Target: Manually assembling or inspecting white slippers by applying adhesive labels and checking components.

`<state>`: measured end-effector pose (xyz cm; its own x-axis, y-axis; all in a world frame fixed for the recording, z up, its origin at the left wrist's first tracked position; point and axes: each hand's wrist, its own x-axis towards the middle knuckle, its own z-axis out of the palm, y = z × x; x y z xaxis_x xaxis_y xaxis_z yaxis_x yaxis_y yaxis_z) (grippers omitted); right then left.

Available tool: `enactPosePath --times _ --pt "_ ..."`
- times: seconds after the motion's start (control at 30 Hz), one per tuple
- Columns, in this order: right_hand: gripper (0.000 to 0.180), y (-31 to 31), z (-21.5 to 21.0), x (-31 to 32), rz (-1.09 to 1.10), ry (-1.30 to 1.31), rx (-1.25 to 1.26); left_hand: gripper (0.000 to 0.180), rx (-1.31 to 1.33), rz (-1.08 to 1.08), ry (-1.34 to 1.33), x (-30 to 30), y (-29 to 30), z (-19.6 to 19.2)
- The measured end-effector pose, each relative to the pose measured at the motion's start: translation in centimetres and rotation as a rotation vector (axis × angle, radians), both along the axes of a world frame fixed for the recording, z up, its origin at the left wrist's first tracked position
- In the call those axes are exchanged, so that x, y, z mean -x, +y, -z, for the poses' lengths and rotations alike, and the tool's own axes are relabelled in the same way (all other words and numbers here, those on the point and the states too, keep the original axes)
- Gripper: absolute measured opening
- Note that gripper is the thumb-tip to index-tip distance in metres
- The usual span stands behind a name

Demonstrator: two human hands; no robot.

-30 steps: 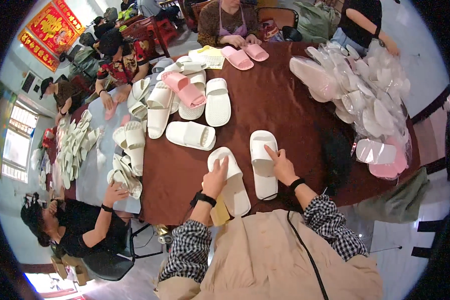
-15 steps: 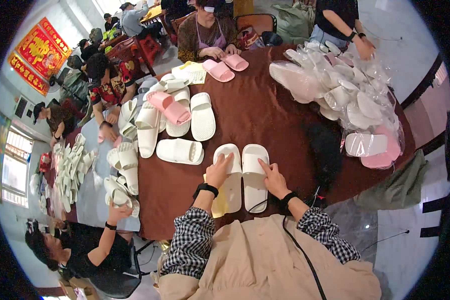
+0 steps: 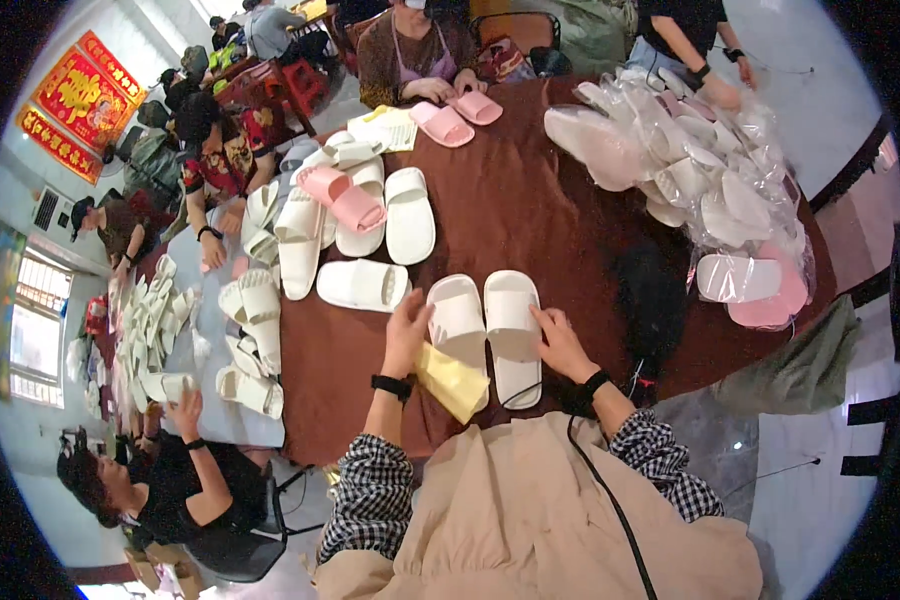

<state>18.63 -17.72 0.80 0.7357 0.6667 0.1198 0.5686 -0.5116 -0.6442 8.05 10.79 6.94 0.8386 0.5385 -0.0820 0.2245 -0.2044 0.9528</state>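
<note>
**Careful: the pair could be slipping out of line**

Right now you are pressing two white slippers [image 3: 485, 325] on the brown table [image 3: 530, 200]. At seven o'clock, your left hand [image 3: 407, 330] is resting flat, fingers apart; at four o'clock, your right hand [image 3: 560, 343] likewise. Uneven pushing risks skewing them over the yellow cloth [image 3: 452, 383].

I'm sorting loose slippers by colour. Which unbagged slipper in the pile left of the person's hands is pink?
The pink slipper lying tilted on top of that pile; the slippers around and under it are all white.
</note>
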Motion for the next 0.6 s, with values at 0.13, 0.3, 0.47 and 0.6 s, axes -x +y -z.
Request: enactPosePath --times 0.13,0.3,0.47,0.6 --pt "0.046 3.1 -6.9 1.3 -0.07 0.071 -0.289 0.031 0.012 -0.176 -0.144 0.0 -0.2 -2.1" --pt "0.041 5.2 -11.6 3.7 -0.23 0.736 -0.41 0.03 -0.061 -0.295 -0.286 -1.1 -2.1 -2.4" --pt "0.024 4.3 -13.3 5.4 -0.233 0.383 -0.413 0.034 0.184 -0.397 -0.301 0.0 -3.4 -3.9" --pt "0.02 3.4 -13.3 5.3 -0.05 -0.041 -0.455 0.05 0.387 -0.327 -0.291 1.9 -5.3 -4.9"
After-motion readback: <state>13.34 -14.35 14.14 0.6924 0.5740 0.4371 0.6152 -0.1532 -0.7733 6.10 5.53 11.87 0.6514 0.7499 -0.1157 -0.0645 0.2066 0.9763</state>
